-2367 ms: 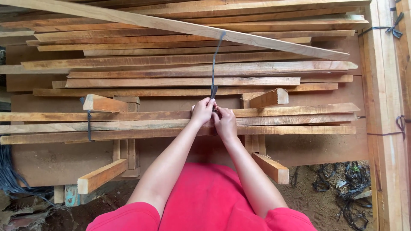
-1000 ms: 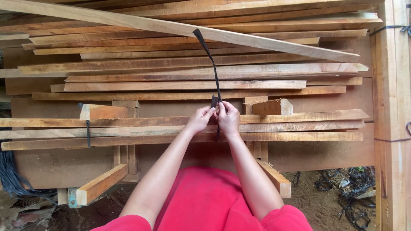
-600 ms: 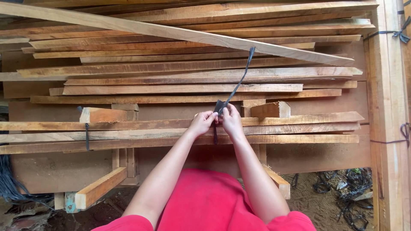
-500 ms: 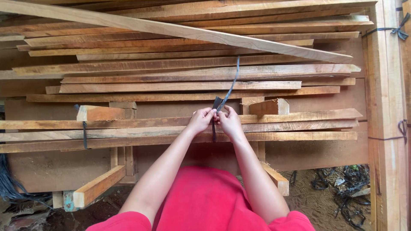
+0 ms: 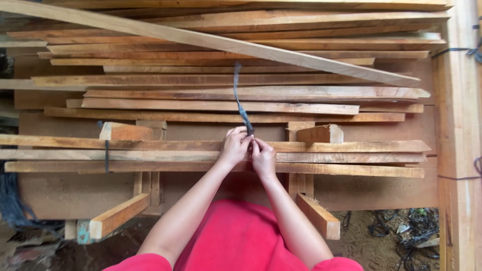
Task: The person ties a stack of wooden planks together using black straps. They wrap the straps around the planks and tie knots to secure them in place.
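Note:
My left hand (image 5: 234, 146) and my right hand (image 5: 263, 156) meet over a bundle of long wooden slats (image 5: 351, 158) lying across the front of the stack. Both hands pinch a thin black strap (image 5: 241, 103) at the slats. Its free end rises, blurred, above my fingers. A second black strap (image 5: 106, 155) is wrapped round the same slats further left.
Many long wooden planks (image 5: 226, 90) are piled behind, one slanting plank (image 5: 201, 40) on top. Short wooden blocks (image 5: 321, 133) and stub beams (image 5: 116, 216) stick out below. A wooden post (image 5: 459, 150) stands at the right. Black straps litter the dirt floor (image 5: 401, 231).
The strap's free end has been swinging: up-left, then right, now up-left again. My hands have stayed together at the same spot on the slats.

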